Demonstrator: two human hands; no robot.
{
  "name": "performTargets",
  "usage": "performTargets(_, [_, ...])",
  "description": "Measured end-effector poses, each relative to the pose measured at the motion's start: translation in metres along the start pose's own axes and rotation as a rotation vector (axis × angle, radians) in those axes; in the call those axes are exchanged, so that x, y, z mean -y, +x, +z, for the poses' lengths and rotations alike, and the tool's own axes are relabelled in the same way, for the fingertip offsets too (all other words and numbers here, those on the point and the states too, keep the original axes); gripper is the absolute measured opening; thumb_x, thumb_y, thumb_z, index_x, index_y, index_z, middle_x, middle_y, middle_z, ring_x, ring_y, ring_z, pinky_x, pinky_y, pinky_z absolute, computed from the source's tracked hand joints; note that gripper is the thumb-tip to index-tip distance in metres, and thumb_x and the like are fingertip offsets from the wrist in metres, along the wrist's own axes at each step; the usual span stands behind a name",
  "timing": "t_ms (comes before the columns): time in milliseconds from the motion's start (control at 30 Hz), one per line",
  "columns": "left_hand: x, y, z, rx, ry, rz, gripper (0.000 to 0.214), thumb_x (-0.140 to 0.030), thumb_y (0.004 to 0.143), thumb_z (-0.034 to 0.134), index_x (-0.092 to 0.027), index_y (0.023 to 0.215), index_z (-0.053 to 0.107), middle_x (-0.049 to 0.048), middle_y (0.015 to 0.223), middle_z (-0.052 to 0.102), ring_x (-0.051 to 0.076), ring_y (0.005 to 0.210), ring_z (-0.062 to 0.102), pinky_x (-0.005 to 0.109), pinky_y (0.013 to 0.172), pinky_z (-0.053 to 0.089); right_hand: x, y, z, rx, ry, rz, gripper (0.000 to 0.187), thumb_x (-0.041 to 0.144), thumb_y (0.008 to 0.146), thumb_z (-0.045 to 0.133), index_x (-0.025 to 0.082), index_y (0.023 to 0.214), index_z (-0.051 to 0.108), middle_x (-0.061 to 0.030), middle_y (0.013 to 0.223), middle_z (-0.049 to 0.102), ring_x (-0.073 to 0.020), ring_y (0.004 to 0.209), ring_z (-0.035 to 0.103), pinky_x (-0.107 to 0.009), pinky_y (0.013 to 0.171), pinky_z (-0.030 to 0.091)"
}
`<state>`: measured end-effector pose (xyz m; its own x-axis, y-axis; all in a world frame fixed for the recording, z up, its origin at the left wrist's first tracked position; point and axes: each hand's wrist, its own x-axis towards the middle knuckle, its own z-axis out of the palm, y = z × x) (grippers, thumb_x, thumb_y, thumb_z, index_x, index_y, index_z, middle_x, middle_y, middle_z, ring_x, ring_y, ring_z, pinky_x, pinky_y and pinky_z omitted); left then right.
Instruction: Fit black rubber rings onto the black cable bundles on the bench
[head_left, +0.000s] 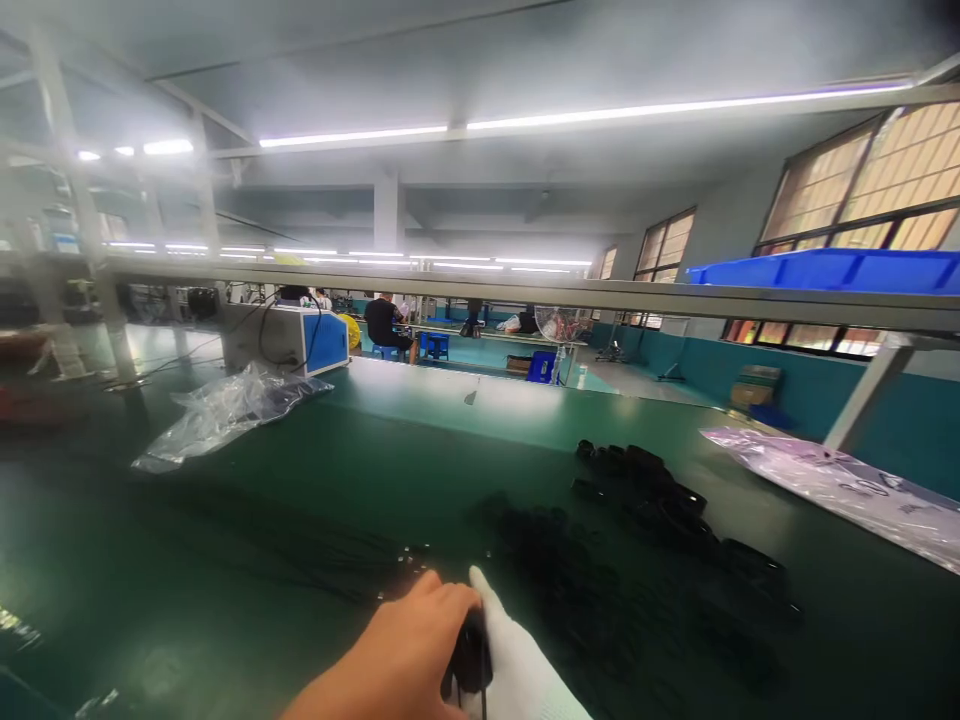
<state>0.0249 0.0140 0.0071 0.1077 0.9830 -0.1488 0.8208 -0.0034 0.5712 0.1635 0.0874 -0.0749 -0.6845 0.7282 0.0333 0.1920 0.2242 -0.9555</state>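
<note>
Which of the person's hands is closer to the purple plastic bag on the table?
Right. The gloved right hand lies nearer the purple plastic bag, far off to its right; the bare left hand sits farther left.

Both my hands cut off at the bottom edge. Black part (pixel 471 655) mostly hidden under my left fingers (pixel 442 610) and the white glove (pixel 517 670) on my right; can't identify it. Black pile (pixel 660 500) on the worktop (pixel 315 500) smeared, pieces indistinguishable. Purple bag (pixel 840 485) print unreadable.

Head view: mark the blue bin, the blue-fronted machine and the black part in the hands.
blue bin (pixel 825 270), head view, front wall.
blue-fronted machine (pixel 326 342), head view, blue panel.
black part (pixel 471 655), head view, middle, between both hands.
</note>
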Motion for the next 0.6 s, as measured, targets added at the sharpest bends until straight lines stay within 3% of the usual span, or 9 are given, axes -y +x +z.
performTargets(100, [0.020, 0.013, 0.003, 0.029, -0.029, -0.008, 0.047, -0.027, 0.051, 0.075, -0.020, 0.097, 0.068, 0.0082, 0.095, 0.065, 0.030, 0.085, 0.057, 0.040, 0.074, 0.048, 0.015, -0.006, 0.002, -0.080, -0.149, 0.067, 0.072, 0.017, 0.058, 0.060, 0.017, 0.129, 0.048, -0.0043, 0.082, 0.065, -0.0224, 0.075, 0.062, -0.035, 0.077, 0.046])
performTargets(200, [0.048, 0.025, 0.005, 0.175, -0.311, 0.000, 0.022, -0.028, 0.058, 0.068, -0.020, 0.078, 0.071, 0.0006, 0.073, 0.068, 0.020, 0.066, 0.058, 0.027, 0.061, 0.045, 0.034, -0.009, 0.000, -0.112, -0.235, 0.064, 0.041, 0.016, 0.058, 0.058, 0.019, 0.098, 0.060, -0.0002, 0.074, 0.061, -0.0170, 0.069, 0.058, -0.028, 0.066, 0.044])
performTargets(267, [0.057, 0.029, 0.008, 0.185, -0.434, 0.013, 0.015, -0.026, 0.066, 0.057, -0.020, 0.071, 0.071, -0.0016, 0.066, 0.068, 0.017, 0.063, 0.058, 0.024, 0.059, 0.044, 0.042, -0.011, -0.005, -0.048, -0.093, 0.043, 0.024, 0.015, 0.058, 0.061, 0.020, 0.081, 0.059, 0.0023, 0.068, 0.056, -0.0144, 0.066, 0.053, -0.025, 0.061, 0.040])
performTargets(300, [0.057, 0.029, 0.011, 0.158, -0.452, 0.012, 0.016, -0.024, 0.068, 0.054, -0.021, 0.067, 0.070, -0.0019, 0.064, 0.068, 0.016, 0.063, 0.058, 0.023, 0.060, 0.044, 0.043, -0.012, -0.008, 0.004, 0.009, 0.034, 0.024, 0.014, 0.056, 0.064, 0.021, 0.078, 0.058, 0.0026, 0.069, 0.055, -0.0139, 0.066, 0.052, -0.025, 0.060, 0.039])
performTargets(400, [0.046, 0.024, 0.018, 0.106, -0.497, -0.027, 0.012, -0.020, 0.062, 0.054, -0.021, 0.052, 0.062, -0.0020, 0.054, 0.064, 0.015, 0.055, 0.056, 0.024, 0.055, 0.043, 0.037, -0.012, -0.012, 0.171, 0.424, -0.029, 0.039, 0.015, 0.050, 0.074, 0.022, 0.084, 0.056, -0.0018, 0.096, 0.059, -0.0140, 0.072, 0.055, -0.028, 0.065, 0.043])
performTargets(467, [0.036, 0.021, 0.018, 0.107, -0.551, -0.075, 0.011, -0.020, 0.060, 0.052, -0.020, 0.050, 0.057, -0.0017, 0.049, 0.059, 0.014, 0.046, 0.052, 0.024, 0.048, 0.041, 0.028, -0.008, -0.010, 0.237, 0.642, -0.090, 0.045, 0.024, 0.049, 0.080, 0.023, 0.085, 0.055, -0.0047, 0.111, 0.057, -0.0108, 0.063, 0.053, -0.028, 0.059, 0.043])
performTargets(533, [0.028, 0.019, 0.012, 0.076, -0.670, -0.116, 0.010, -0.024, 0.062, 0.050, -0.019, 0.060, 0.058, -0.0012, 0.051, 0.059, 0.013, 0.043, 0.050, 0.025, 0.046, 0.042, 0.020, -0.003, -0.005, 0.295, 0.798, -0.133, 0.049, 0.029, 0.048, 0.082, 0.023, 0.087, 0.053, -0.0052, 0.105, 0.060, -0.0060, 0.050, 0.046, -0.024, 0.049, 0.038])
performTargets(600, [0.022, 0.018, 0.004, 0.012, -0.857, -0.109, 0.014, -0.026, 0.064, 0.053, -0.016, 0.071, 0.059, -0.0003, 0.057, 0.061, 0.013, 0.049, 0.054, 0.027, 0.051, 0.046, 0.013, 0.001, -0.001, 0.329, 0.852, -0.160, 0.051, 0.026, 0.049, 0.082, 0.023, 0.089, 0.052, -0.0011, 0.083, 0.062, -0.0040, 0.042, 0.040, -0.020, 0.043, 0.032])
